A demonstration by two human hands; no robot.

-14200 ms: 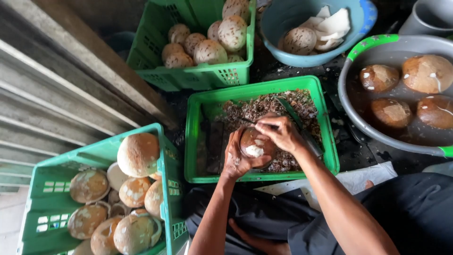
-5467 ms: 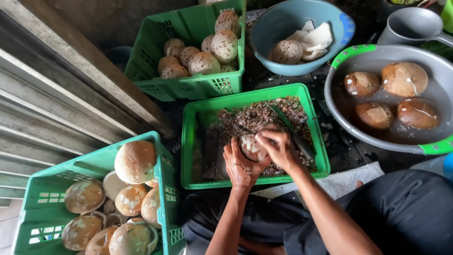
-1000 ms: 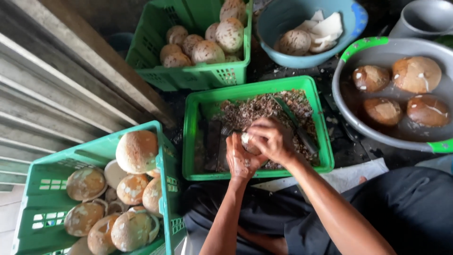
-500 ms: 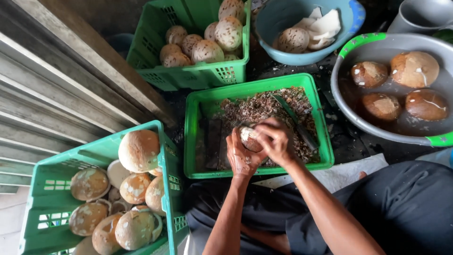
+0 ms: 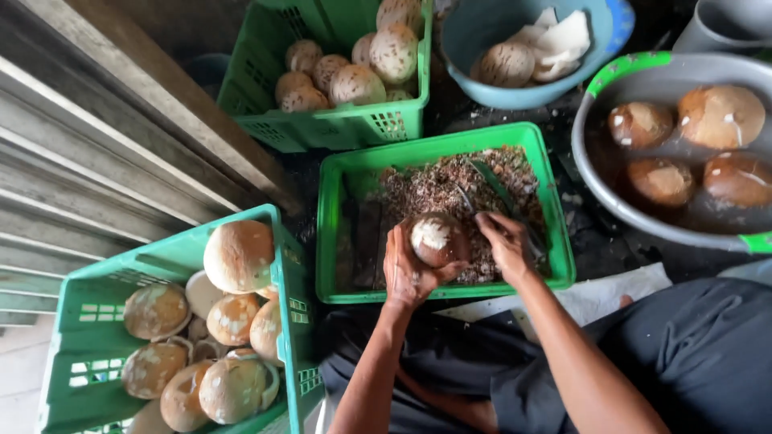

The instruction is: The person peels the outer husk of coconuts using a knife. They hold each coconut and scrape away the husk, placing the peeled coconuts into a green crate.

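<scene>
Over the near rim of the shallow green plastic tray (image 5: 325,241) filled with brown shavings, the left hand (image 5: 408,273) cups a round brown coconut with a white scraped patch (image 5: 437,239) in curled fingers, and the right hand (image 5: 505,243), just beside this coconut, is closed around a dark curved blade (image 5: 492,186). Left of the tray stands a green crate of pale peeled coconuts (image 5: 173,333). Beyond the tray are a second green crate (image 5: 338,68), a blue bowl (image 5: 523,48) and a grey basin with wet coconuts (image 5: 683,157).

Soft daylight, dim corners, slight blur

Single head view, looking steeply down, close above hands, green crates, basins around.
</scene>
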